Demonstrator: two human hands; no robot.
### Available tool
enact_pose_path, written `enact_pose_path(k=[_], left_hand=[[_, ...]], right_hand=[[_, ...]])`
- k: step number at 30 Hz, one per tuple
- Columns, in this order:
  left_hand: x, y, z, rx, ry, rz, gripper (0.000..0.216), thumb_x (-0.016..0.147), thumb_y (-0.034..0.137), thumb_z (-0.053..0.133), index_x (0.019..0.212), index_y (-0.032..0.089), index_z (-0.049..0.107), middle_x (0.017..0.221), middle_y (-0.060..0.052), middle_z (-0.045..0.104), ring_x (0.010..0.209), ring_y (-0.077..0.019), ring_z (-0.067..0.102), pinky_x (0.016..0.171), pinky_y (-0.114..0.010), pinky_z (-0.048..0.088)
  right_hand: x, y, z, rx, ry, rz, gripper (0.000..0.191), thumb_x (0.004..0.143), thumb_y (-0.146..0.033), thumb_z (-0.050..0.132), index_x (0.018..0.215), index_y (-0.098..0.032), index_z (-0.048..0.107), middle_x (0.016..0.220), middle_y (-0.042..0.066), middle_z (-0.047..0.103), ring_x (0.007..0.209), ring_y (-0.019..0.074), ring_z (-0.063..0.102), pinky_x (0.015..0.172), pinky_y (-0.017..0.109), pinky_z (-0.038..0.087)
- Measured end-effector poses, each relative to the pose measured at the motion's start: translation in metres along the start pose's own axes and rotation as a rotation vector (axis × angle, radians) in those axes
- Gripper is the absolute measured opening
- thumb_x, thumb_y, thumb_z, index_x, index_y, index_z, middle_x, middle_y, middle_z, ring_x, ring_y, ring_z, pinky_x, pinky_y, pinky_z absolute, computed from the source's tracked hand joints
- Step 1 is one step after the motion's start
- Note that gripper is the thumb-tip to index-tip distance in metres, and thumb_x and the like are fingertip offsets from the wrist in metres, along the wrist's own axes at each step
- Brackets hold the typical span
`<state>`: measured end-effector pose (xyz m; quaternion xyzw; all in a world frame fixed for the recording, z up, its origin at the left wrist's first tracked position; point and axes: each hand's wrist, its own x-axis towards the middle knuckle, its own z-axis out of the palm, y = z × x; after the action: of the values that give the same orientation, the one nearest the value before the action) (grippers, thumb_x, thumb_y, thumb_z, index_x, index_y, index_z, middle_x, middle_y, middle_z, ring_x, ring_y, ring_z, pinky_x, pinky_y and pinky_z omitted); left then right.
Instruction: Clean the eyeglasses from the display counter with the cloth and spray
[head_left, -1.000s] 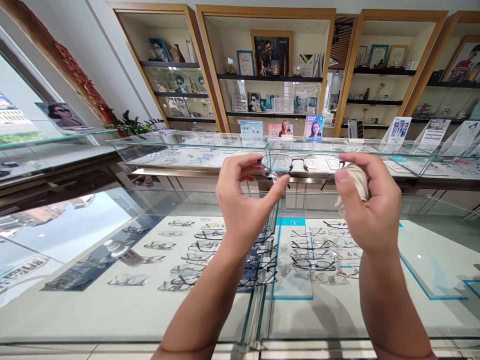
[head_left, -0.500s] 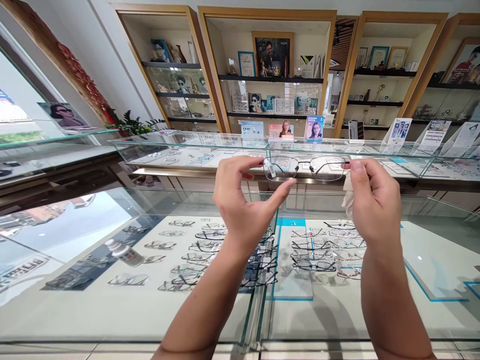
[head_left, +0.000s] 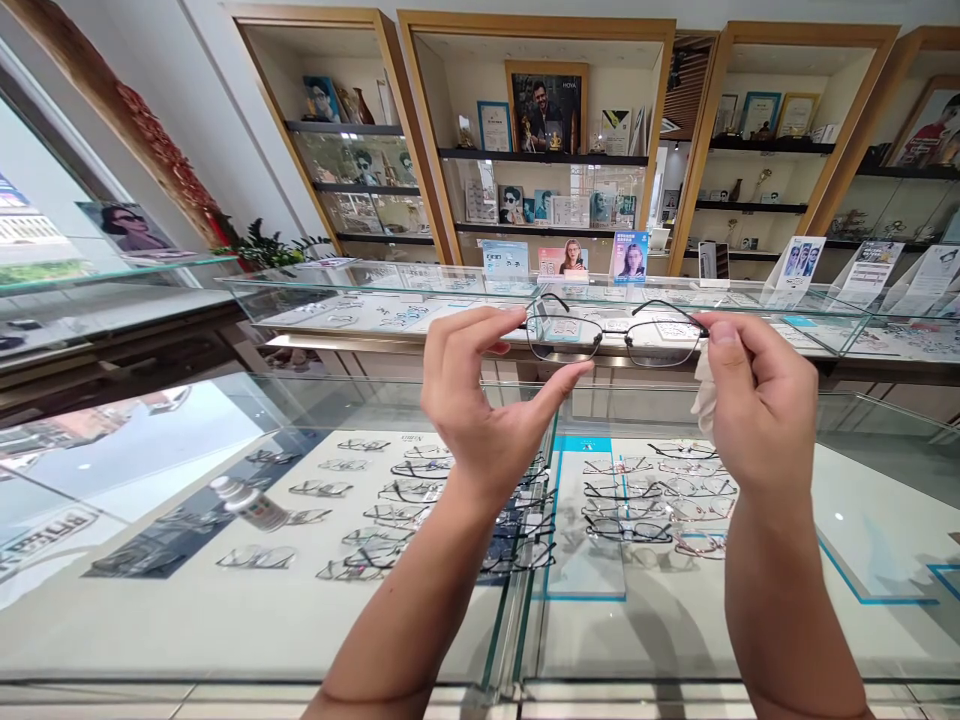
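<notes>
A pair of thin dark-rimmed eyeglasses (head_left: 616,332) is held up level in front of me, its temples unfolded and pointing away. My right hand (head_left: 761,400) pinches the right end between thumb and fingers. A pale cloth (head_left: 703,398) hangs from that same hand, beneath the hinge. My left hand (head_left: 487,395) curves in a C around the left lens: fingertips touch the outer corner, and the thumb tip sits by the lower rim. Whether the thumb presses on the rim is hard to see. A small white label shows near the left lens.
Below my arms is a glass display counter (head_left: 637,650) with rows of eyeglasses (head_left: 397,510). A white bottle (head_left: 249,502) is on its left part. Across the gap stands another glass counter (head_left: 420,290) with advertising cards (head_left: 630,257), then wooden wall shelves (head_left: 405,130).
The eyeglasses have tipped, so the temples now show above the rims, and they have shifted slightly right. My right hand has moved a little right; my left hand has barely moved.
</notes>
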<state>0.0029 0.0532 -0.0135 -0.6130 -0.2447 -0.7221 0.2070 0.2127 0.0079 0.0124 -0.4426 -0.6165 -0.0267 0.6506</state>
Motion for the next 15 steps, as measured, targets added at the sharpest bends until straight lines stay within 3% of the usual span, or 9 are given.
enact_pose_path(k=[4,8,15], left_hand=[[-0.0006,-0.0008,-0.0003,0.043,-0.01,-0.018,0.055,0.075,0.047,0.092,0.118,0.026,0.066,0.108,-0.005,0.067,0.103,-0.0238,0.066,0.079,-0.038,0.058],[0.0,-0.0002,-0.0003,0.039,-0.004,-0.001,0.053,0.073,0.047,0.093,0.115,0.026,0.067,0.107,-0.005,0.069,0.103,-0.0239,0.066,0.078,-0.038,0.058],[-0.0015,-0.0001,0.0,0.021,-0.015,-0.047,0.056,0.074,0.051,0.091,0.116,0.026,0.066,0.108,-0.005,0.068,0.105,-0.025,0.066,0.08,-0.04,0.059]], right_hand=[[-0.0001,-0.0019,-0.0011,0.021,-0.026,0.004,0.033,0.104,-0.046,0.055,0.11,-0.021,0.077,0.075,0.0,0.065,0.063,0.0137,0.055,0.061,0.029,0.046],[-0.0008,-0.0042,-0.0023,0.062,-0.1,0.023,0.037,0.105,-0.049,0.053,0.11,-0.022,0.077,0.062,-0.003,0.053,0.056,0.0125,0.047,0.054,0.028,0.041],[0.0012,-0.0034,-0.0029,0.203,-0.144,0.073,0.037,0.103,-0.051,0.057,0.107,-0.022,0.078,0.06,-0.004,0.047,0.053,0.0114,0.042,0.049,0.026,0.037]])
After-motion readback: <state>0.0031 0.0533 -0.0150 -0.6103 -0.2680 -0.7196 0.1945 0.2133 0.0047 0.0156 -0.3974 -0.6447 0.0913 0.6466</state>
